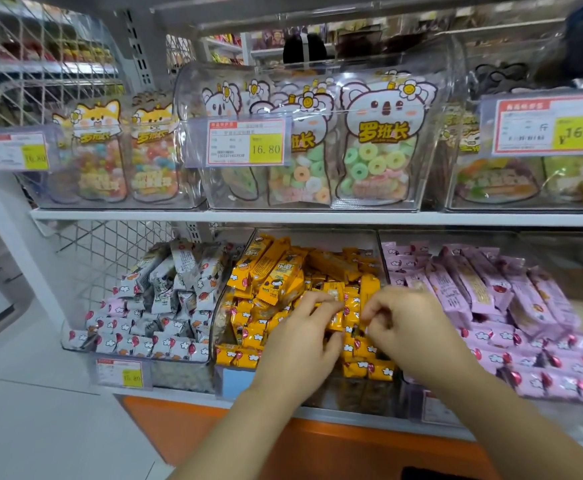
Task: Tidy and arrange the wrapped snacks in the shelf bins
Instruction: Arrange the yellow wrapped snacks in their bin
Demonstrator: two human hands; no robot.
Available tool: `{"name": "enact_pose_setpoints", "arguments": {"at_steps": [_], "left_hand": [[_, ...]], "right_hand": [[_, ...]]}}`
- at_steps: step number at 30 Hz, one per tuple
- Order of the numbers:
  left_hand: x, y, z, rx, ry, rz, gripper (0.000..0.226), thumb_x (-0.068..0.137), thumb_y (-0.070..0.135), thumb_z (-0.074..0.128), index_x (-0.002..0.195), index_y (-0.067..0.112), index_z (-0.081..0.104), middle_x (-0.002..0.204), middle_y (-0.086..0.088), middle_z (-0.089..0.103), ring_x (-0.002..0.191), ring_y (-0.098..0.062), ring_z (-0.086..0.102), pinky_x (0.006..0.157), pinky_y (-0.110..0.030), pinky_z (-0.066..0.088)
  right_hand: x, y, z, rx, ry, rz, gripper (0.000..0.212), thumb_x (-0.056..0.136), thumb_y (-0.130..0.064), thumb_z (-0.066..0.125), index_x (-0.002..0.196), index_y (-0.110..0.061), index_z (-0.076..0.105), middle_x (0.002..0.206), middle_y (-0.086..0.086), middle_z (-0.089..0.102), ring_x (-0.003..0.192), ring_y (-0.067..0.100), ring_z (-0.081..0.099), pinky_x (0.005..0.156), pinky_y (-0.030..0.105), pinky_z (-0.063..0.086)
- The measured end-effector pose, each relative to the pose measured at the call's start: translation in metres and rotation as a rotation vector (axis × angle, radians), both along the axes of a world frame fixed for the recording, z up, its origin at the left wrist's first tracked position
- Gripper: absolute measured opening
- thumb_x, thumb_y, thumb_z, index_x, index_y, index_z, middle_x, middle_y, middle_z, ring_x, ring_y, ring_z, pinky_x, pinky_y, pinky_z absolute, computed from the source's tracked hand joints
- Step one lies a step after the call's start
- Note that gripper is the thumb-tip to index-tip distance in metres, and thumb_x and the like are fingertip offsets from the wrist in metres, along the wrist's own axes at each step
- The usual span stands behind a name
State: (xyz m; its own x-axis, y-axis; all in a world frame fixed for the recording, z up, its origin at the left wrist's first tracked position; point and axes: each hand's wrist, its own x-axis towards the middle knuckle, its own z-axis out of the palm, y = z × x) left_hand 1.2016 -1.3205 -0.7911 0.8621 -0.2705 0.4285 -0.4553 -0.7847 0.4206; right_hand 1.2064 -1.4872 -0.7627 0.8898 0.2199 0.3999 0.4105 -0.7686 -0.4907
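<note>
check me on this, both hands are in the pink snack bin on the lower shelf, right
No, the head view shows the left hand and right hand in the middle bin, among the yellow snacks; the pink snacks are one bin to the right.

Yellow wrapped snacks (272, 271) heaped in middle clear bin (335, 396), grey-white snacks (175, 289) piled left, pink snacks (473, 289) right

The upper shelf board (283, 217) carries clear tubs (432, 168) of candy bags (376, 150). On the lower shelf (172, 394) three bins (218, 320) stand side by side, holding grey snacks (165, 292), yellow snacks (269, 271) and pink snacks (473, 289).
</note>
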Motion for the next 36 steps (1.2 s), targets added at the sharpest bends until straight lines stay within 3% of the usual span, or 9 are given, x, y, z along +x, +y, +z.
{"name": "enact_pose_setpoints", "arguments": {"at_steps": [3, 7, 11, 16, 20, 23, 28, 30, 36], "left_hand": [[-0.002, -0.007, -0.004, 0.008, 0.017, -0.035, 0.039, 0.09, 0.029, 0.057, 0.129, 0.027, 0.053, 0.131, 0.016, 0.04, 0.11, -0.005, 0.05, 0.085, -0.023, 0.048], [-0.007, -0.011, -0.007, 0.026, 0.063, -0.136, 0.043, 0.089, 0.038, 0.056, 0.131, 0.033, 0.051, 0.133, 0.019, 0.035, 0.113, -0.003, 0.048, 0.087, -0.019, 0.043], [-0.002, -0.005, 0.003, 0.012, 0.109, -0.169, 0.04, 0.088, 0.04, 0.052, 0.127, 0.033, 0.055, 0.128, 0.021, 0.042, 0.114, 0.002, 0.046, 0.094, -0.016, 0.039], [0.044, -0.011, 0.028, -0.04, 0.06, -0.051, 0.028, 0.094, 0.023, 0.052, 0.119, 0.025, 0.062, 0.119, 0.009, 0.057, 0.111, -0.007, 0.051, 0.097, -0.024, 0.041], [0.089, -0.035, 0.031, 0.119, 0.081, 0.011, 0.029, 0.096, 0.023, 0.049, 0.121, 0.027, 0.062, 0.125, 0.003, 0.06, 0.115, -0.016, 0.054, 0.098, -0.031, 0.044], [0.112, -0.052, 0.033, 0.204, 0.105, 0.011, 0.029, 0.097, 0.021, 0.048, 0.122, 0.022, 0.061, 0.128, -0.001, 0.057, 0.116, -0.019, 0.052, 0.096, -0.028, 0.04], [0.136, -0.062, 0.03, 0.253, 0.333, 0.013, 0.028, 0.094, 0.026, 0.056, 0.121, 0.023, 0.063, 0.129, 0.001, 0.058, 0.113, -0.017, 0.055, 0.091, -0.024, 0.04], [0.141, -0.062, 0.025, 0.328, 0.343, 0.022, 0.029, 0.092, 0.031, 0.058, 0.12, 0.025, 0.063, 0.129, 0.001, 0.058, 0.112, -0.019, 0.056, 0.091, -0.027, 0.043], [0.147, -0.063, 0.022, 0.451, 0.331, 0.076, 0.024, 0.093, 0.035, 0.057, 0.115, 0.031, 0.064, 0.124, 0.001, 0.06, 0.104, -0.021, 0.058, 0.078, -0.027, 0.046]], "right_hand": [[-0.012, -0.006, -0.005, -0.01, 0.086, 0.089, 0.025, 0.077, 0.001, 0.057, 0.074, -0.021, 0.069, 0.075, -0.012, 0.059, 0.071, 0.003, 0.056, 0.065, 0.022, 0.049], [-0.013, -0.019, -0.008, 0.048, 0.073, 0.115, 0.023, 0.076, 0.0, 0.065, 0.076, -0.022, 0.069, 0.072, -0.012, 0.057, 0.072, 0.007, 0.054, 0.064, 0.017, 0.045], [-0.001, -0.03, -0.012, 0.042, -0.003, 0.063, 0.017, 0.081, -0.012, 0.068, 0.093, -0.024, 0.071, 0.09, -0.018, 0.062, 0.089, 0.0, 0.053, 0.079, 0.008, 0.037], [0.013, -0.035, -0.016, 0.011, -0.011, -0.021, 0.022, 0.087, -0.02, 0.063, 0.107, -0.026, 0.069, 0.109, -0.015, 0.063, 0.107, 0.007, 0.048, 0.092, 0.018, 0.029], [0.016, -0.039, -0.016, 0.019, 0.012, -0.055, 0.025, 0.09, -0.018, 0.058, 0.112, -0.025, 0.067, 0.112, -0.014, 0.062, 0.103, -0.001, 0.043, 0.092, 0.012, 0.027], [0.017, -0.042, -0.016, 0.063, 0.02, -0.073, 0.024, 0.09, -0.015, 0.058, 0.111, -0.023, 0.068, 0.11, -0.012, 0.063, 0.098, -0.002, 0.045, 0.088, 0.008, 0.029], [0.021, -0.047, -0.019, 0.086, 0.036, -0.097, 0.024, 0.089, -0.015, 0.059, 0.11, -0.021, 0.069, 0.108, -0.009, 0.065, 0.094, 0.0, 0.05, 0.089, 0.016, 0.04], [0.022, -0.048, -0.02, 0.079, 0.046, -0.094, 0.024, 0.09, -0.016, 0.059, 0.11, -0.021, 0.069, 0.107, -0.01, 0.065, 0.093, 0.0, 0.05, 0.088, 0.015, 0.04], [0.024, -0.05, -0.021, 0.059, 0.064, -0.083, 0.024, 0.091, -0.019, 0.056, 0.112, -0.024, 0.067, 0.107, -0.014, 0.063, 0.092, -0.004, 0.047, 0.077, -0.001, 0.03]]}}
